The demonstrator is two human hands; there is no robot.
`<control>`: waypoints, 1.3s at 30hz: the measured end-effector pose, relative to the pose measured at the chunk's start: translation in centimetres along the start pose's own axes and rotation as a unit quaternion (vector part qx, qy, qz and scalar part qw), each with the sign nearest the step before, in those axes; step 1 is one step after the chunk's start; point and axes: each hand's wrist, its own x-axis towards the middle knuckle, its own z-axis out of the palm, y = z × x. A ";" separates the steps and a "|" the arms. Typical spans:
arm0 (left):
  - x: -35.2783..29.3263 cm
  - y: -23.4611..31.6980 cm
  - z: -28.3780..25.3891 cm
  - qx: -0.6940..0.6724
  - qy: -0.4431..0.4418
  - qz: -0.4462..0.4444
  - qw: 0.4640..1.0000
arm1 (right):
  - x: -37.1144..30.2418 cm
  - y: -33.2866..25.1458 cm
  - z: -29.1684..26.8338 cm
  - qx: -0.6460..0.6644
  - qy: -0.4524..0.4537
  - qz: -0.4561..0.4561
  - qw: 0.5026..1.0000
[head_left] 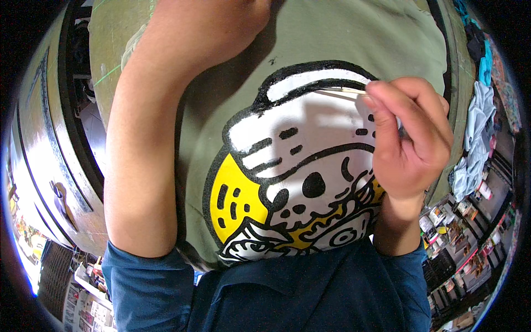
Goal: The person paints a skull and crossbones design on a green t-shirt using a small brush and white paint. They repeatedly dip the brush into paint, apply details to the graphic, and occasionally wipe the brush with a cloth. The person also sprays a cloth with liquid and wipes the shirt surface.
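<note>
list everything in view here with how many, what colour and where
cloth: one, olive green, centre
print: one, black, white and yellow, on the cloth
stick: one, thin, pale, in the right hand
board: one, olive, upper left beside the cloth
pale fabric: one heap, blue-grey, right
clutter: too small to count, mixed colours, lower right and lower left
top: one, navy, worn, bottom
left hand: one, bare, cut off at top edge
right hand: one, bare, right of centre
</note>
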 end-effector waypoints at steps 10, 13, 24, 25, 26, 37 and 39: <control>-0.8 1.1 1.2 0.087 0.060 0.051 0.993 | -0.2 0.2 -0.3 -0.023 -0.004 0.022 0.999; -0.1 0.4 0.5 0.058 0.030 0.021 0.998 | -0.2 -0.2 0.1 -0.009 -0.001 0.011 1.000; -0.1 -0.2 0.3 0.000 0.018 0.026 1.000 | -0.2 -0.2 0.3 -0.005 0.004 0.008 1.000; 0.1 0.0 0.2 0.012 0.014 0.016 1.000 | -0.1 -0.2 0.4 -0.001 0.003 0.009 1.000; 0.1 0.1 0.1 0.019 0.013 0.011 1.000 | -0.1 -0.2 0.4 0.001 0.002 0.007 1.000; 0.2 0.2 0.1 0.017 0.007 0.008 1.000 | -0.1 -0.3 0.5 0.001 0.001 0.007 1.000; 0.2 0.2 0.1 0.018 0.008 0.009 1.000 | -0.1 -0.3 0.5 -0.002 0.000 0.008 1.000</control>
